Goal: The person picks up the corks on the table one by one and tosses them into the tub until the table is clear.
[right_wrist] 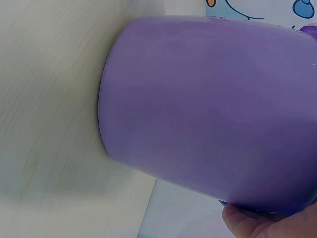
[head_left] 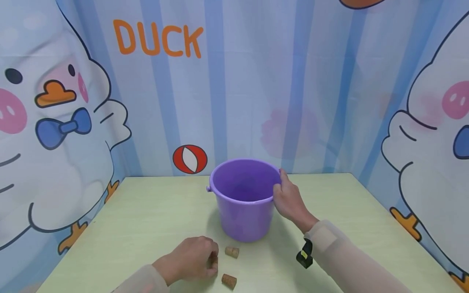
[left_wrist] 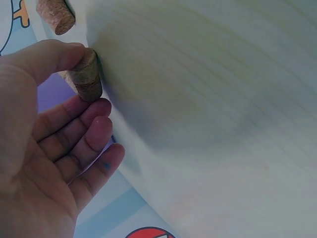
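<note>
A purple bucket (head_left: 246, 221) stands upright on the table, its open top towards the head camera. My right hand (head_left: 291, 199) grips its rim on the right side; in the right wrist view only some fingers (right_wrist: 270, 223) show at the rim. Left of the bucket's front, my left hand (head_left: 196, 258) is low over the table. Its thumb and fingertips pinch a cork (left_wrist: 89, 77), which the hand hides in the head view. Two more corks lie just right of that hand: one cork (head_left: 232, 252) near the bucket's base, another cork (head_left: 229, 281) closer to me.
The pale table (head_left: 146, 219) reaches back to a curtain (head_left: 242, 89) with blue stripes and printed ducks, which also runs along both sides. A small knob (head_left: 209, 189) juts from the bucket's left rim. A black device (head_left: 305, 254) hangs at my right wrist.
</note>
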A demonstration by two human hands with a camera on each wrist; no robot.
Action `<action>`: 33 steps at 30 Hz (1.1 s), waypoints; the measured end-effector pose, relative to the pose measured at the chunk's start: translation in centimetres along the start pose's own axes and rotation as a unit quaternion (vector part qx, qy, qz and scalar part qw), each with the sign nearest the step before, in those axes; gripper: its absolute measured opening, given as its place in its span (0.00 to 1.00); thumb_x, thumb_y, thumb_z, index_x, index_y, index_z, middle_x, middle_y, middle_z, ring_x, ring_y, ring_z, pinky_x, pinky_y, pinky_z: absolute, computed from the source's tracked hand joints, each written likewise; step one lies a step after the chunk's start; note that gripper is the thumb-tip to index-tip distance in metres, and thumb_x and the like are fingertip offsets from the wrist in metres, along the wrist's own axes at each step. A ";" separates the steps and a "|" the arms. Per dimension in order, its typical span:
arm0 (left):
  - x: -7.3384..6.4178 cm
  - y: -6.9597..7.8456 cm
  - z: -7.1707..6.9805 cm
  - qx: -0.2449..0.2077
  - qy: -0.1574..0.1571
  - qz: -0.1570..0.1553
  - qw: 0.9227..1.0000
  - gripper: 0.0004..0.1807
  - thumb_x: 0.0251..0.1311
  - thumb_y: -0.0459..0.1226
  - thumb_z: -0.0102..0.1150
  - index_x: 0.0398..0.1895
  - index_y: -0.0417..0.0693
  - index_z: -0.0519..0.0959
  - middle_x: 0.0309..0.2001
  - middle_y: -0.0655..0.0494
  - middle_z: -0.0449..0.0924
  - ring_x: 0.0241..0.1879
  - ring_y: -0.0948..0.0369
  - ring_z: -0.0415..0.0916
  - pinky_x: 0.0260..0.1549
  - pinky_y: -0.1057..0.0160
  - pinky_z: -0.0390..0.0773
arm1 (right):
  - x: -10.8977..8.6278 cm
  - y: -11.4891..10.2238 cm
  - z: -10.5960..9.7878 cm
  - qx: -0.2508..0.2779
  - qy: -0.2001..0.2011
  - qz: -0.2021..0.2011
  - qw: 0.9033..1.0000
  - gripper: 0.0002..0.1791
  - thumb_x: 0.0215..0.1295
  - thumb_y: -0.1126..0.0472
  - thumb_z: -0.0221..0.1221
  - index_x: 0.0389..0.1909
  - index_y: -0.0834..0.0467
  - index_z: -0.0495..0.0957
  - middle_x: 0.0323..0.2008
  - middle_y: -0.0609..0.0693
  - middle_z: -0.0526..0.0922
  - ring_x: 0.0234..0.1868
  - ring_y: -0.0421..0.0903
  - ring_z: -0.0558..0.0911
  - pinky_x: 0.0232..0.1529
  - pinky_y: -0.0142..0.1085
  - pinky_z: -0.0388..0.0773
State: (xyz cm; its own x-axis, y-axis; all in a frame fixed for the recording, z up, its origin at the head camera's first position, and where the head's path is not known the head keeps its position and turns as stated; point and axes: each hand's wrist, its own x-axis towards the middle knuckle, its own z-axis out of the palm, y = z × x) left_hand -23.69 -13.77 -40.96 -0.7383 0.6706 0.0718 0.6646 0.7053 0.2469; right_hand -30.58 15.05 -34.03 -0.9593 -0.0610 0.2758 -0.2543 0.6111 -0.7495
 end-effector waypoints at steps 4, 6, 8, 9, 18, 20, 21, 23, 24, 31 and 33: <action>0.1 0.0 -0.1 -0.003 0.002 0.000 1.000 0.05 0.51 0.37 0.69 0.24 0.53 0.80 0.21 0.71 0.69 0.23 0.72 0.64 0.24 0.70 0.70 | -0.1 0.0 0.0 0.001 -0.001 0.000 1.000 0.37 0.74 0.61 0.34 0.81 0.67 0.39 0.78 0.66 0.53 0.78 0.60 0.56 0.76 0.54 0.53; 0.0 0.0 -0.2 -0.005 0.007 0.002 1.000 0.05 0.51 0.36 0.68 0.24 0.53 0.80 0.22 0.71 0.70 0.23 0.71 0.65 0.24 0.70 0.71 | -0.1 0.0 0.0 0.002 -0.001 0.000 1.000 0.37 0.74 0.61 0.34 0.81 0.67 0.39 0.78 0.66 0.53 0.78 0.60 0.56 0.76 0.54 0.53; 0.1 0.1 -0.4 -0.005 0.016 0.006 1.000 0.06 0.51 0.36 0.68 0.23 0.53 0.79 0.22 0.71 0.71 0.24 0.71 0.66 0.25 0.70 0.72 | -0.1 0.0 0.0 0.002 -0.001 -0.002 1.000 0.37 0.74 0.61 0.34 0.81 0.67 0.39 0.79 0.66 0.53 0.78 0.60 0.55 0.77 0.54 0.53; 0.1 0.1 -0.5 -0.003 0.020 0.007 1.000 0.06 0.51 0.36 0.68 0.23 0.54 0.80 0.23 0.71 0.72 0.25 0.72 0.66 0.26 0.70 0.73 | -0.1 0.0 0.0 0.002 0.000 -0.002 1.000 0.37 0.74 0.61 0.34 0.81 0.67 0.39 0.79 0.66 0.53 0.78 0.60 0.55 0.77 0.54 0.53; 0.0 0.3 -1.4 -0.003 0.062 0.023 0.998 0.07 0.52 0.37 0.68 0.24 0.58 0.79 0.27 0.68 0.77 0.30 0.72 0.70 0.31 0.67 0.76 | 0.0 0.0 0.0 0.005 -0.001 -0.002 1.000 0.37 0.74 0.62 0.34 0.81 0.67 0.38 0.79 0.66 0.52 0.78 0.60 0.55 0.77 0.54 0.52; 0.1 0.3 -1.6 -0.002 0.070 0.025 0.997 0.07 0.53 0.37 0.67 0.24 0.58 0.79 0.28 0.68 0.78 0.32 0.71 0.71 0.32 0.67 0.77 | 0.0 0.1 0.0 0.005 -0.001 -0.002 1.000 0.37 0.74 0.62 0.34 0.81 0.67 0.38 0.79 0.66 0.52 0.78 0.60 0.55 0.77 0.54 0.52; 0.1 0.3 -1.7 -0.001 0.073 0.026 0.997 0.06 0.53 0.38 0.67 0.25 0.58 0.79 0.28 0.68 0.78 0.32 0.71 0.71 0.32 0.67 0.77 | 0.0 0.1 0.0 0.005 -0.001 -0.002 1.000 0.37 0.74 0.61 0.34 0.81 0.66 0.38 0.79 0.66 0.52 0.78 0.60 0.55 0.77 0.54 0.52; 0.0 0.3 -1.9 0.000 0.082 0.028 0.996 0.05 0.53 0.39 0.67 0.26 0.58 0.80 0.29 0.68 0.78 0.34 0.70 0.73 0.33 0.66 0.78 | 0.0 0.1 0.0 0.004 -0.001 -0.002 1.000 0.37 0.74 0.61 0.34 0.81 0.66 0.38 0.79 0.66 0.52 0.78 0.60 0.55 0.77 0.54 0.52; 0.0 0.4 -2.0 0.001 0.087 0.028 0.996 0.05 0.53 0.39 0.68 0.26 0.59 0.80 0.30 0.69 0.78 0.35 0.69 0.73 0.33 0.66 0.78 | 0.0 0.1 0.0 0.004 -0.001 -0.001 1.000 0.37 0.74 0.61 0.34 0.81 0.66 0.38 0.79 0.66 0.52 0.78 0.60 0.55 0.77 0.54 0.52; 0.0 0.6 -2.6 -0.003 0.138 0.043 0.990 0.06 0.53 0.39 0.70 0.27 0.60 0.80 0.30 0.71 0.78 0.35 0.70 0.73 0.34 0.66 0.79 | 0.0 0.0 0.0 0.003 -0.002 0.003 1.000 0.37 0.74 0.61 0.34 0.81 0.66 0.38 0.79 0.65 0.51 0.79 0.59 0.54 0.77 0.53 0.52; 0.1 0.6 -2.8 0.001 0.151 0.047 0.987 0.07 0.53 0.39 0.70 0.28 0.59 0.80 0.31 0.71 0.78 0.36 0.70 0.74 0.35 0.67 0.79 | 0.0 0.0 0.0 0.002 -0.002 0.004 1.000 0.37 0.74 0.61 0.34 0.81 0.66 0.38 0.79 0.65 0.52 0.79 0.59 0.54 0.77 0.54 0.52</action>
State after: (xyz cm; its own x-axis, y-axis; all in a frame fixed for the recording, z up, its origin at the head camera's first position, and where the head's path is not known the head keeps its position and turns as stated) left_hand -23.68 -13.90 -38.13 -0.6732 0.6350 0.3789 0.7324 0.6432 0.2233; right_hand -30.60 15.05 -33.99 -0.9618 -0.0582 0.2675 -0.2466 0.6088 -0.7540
